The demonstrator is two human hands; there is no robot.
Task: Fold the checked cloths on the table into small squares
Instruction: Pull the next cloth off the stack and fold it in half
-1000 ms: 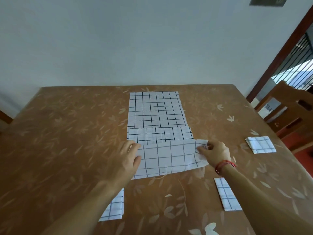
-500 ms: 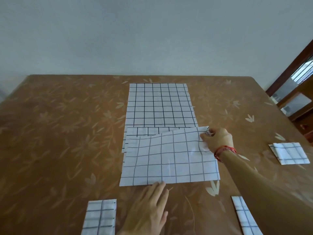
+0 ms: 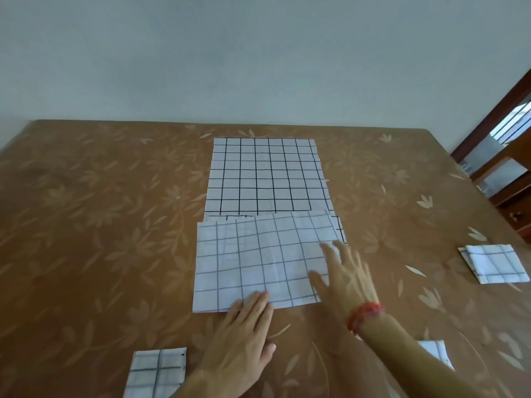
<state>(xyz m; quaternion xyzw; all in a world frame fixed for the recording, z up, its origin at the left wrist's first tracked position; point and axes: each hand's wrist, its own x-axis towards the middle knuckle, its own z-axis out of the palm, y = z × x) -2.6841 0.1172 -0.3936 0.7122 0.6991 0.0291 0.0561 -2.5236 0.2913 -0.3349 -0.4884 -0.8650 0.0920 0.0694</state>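
Note:
A white checked cloth (image 3: 253,259) lies flat in the middle of the brown table (image 3: 94,225), its pale side up. My left hand (image 3: 244,337) lies flat, fingertips touching the cloth's near edge. My right hand (image 3: 344,277), a red band at the wrist, lies spread with straight fingers on the cloth's right part. Beyond it lies a stack of flat checked cloths (image 3: 267,176) with bold black lines. Folded squares rest at near left (image 3: 156,372), far right (image 3: 492,264) and near right (image 3: 435,351), the last partly hidden by my forearm.
The table has a floral brown cover and reaches a pale wall at the back. A wooden door frame and chair (image 3: 500,173) stand off the table's right edge.
The cloth was folded in a narrow strip, then opened out flat toward me. My right hand let go of its far right corner and came down flat on it. The camera tilted down.

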